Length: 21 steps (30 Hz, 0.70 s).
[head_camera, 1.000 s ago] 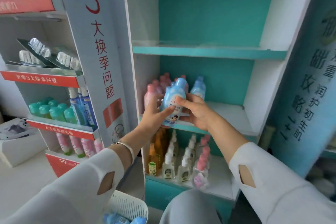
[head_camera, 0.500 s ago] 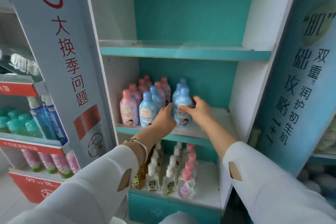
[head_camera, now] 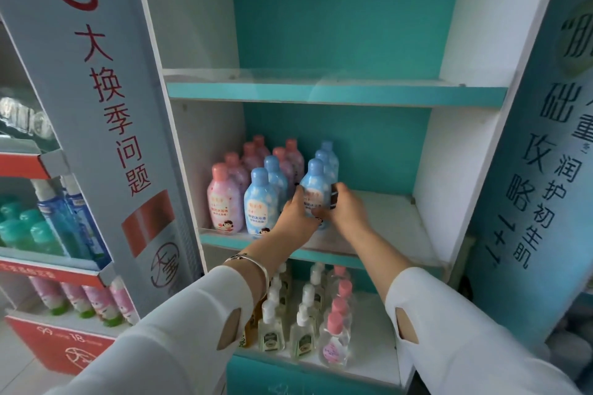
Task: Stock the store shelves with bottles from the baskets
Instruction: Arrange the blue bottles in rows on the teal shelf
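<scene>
white teal-edged shelf (head_camera: 385, 215): 9 o'clock stocked, 3 o'clock bare | left hand (head_camera: 298, 218), right hand (head_camera: 346, 212) clasp blue spotted plastic bottle (head_camera: 316, 186)

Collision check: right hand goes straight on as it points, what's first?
The blue bottle, which the right hand holds together with the left hand; pushed on, that would likely meet the blue bottles behind it, depth unclear.
</scene>
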{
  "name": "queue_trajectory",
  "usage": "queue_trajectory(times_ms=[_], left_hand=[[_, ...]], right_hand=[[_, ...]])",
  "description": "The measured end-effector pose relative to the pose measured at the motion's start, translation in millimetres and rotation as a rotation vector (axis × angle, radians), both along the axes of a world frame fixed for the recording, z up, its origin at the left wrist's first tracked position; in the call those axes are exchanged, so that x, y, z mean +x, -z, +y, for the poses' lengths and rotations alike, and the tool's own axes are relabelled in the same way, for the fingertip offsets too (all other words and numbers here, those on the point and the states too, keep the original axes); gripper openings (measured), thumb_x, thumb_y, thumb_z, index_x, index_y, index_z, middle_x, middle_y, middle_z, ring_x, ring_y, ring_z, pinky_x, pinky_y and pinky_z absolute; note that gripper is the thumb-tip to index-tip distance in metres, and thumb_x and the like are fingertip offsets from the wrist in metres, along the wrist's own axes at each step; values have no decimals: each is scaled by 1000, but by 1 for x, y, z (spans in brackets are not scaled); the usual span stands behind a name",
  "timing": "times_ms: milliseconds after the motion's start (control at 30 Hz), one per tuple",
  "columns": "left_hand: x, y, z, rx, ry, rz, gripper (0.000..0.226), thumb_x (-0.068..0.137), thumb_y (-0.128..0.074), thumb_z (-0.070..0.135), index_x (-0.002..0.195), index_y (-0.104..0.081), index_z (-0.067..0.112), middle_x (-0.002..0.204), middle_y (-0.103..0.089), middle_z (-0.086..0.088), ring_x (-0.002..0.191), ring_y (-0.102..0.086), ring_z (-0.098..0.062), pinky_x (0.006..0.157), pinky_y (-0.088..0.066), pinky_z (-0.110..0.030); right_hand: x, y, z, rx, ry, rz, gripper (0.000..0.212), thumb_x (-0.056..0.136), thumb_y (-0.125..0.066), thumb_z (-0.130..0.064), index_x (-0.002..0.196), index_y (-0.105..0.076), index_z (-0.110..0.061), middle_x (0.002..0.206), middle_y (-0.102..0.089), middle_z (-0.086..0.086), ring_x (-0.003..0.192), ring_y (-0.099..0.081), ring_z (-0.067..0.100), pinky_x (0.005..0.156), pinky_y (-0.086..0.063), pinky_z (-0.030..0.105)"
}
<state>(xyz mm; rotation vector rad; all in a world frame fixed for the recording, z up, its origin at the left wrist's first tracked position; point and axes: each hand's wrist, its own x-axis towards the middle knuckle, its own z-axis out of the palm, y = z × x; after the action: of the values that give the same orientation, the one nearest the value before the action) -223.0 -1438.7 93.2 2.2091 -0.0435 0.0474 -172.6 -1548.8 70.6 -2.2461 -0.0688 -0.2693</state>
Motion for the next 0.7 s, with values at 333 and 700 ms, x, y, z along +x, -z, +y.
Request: queue_trajectory(times_ms=[333, 700], left_hand=[[-38, -7, 19, 20, 32, -150, 57, 84, -50, -1, 138, -37, 9, 131, -51, -10, 123, -47, -29, 102, -41, -38], [-149, 29, 148, 239, -134, -105, 26, 92, -50, 11, 118, -56, 15, 107, -61, -3, 95, -58, -18, 81, -49, -27]], right_hand=[[-38, -16, 8, -73, 106, -144, 50, 82, -70, -28, 125, -50, -13, 121, -52, 12, 105, -57, 31, 83, -46, 36], [-135, 5, 113, -292, -555, 59, 24, 90, -61, -20, 114, -61, -19, 100, -59, -2, 97, -58, 17, 86, -50, 33]])
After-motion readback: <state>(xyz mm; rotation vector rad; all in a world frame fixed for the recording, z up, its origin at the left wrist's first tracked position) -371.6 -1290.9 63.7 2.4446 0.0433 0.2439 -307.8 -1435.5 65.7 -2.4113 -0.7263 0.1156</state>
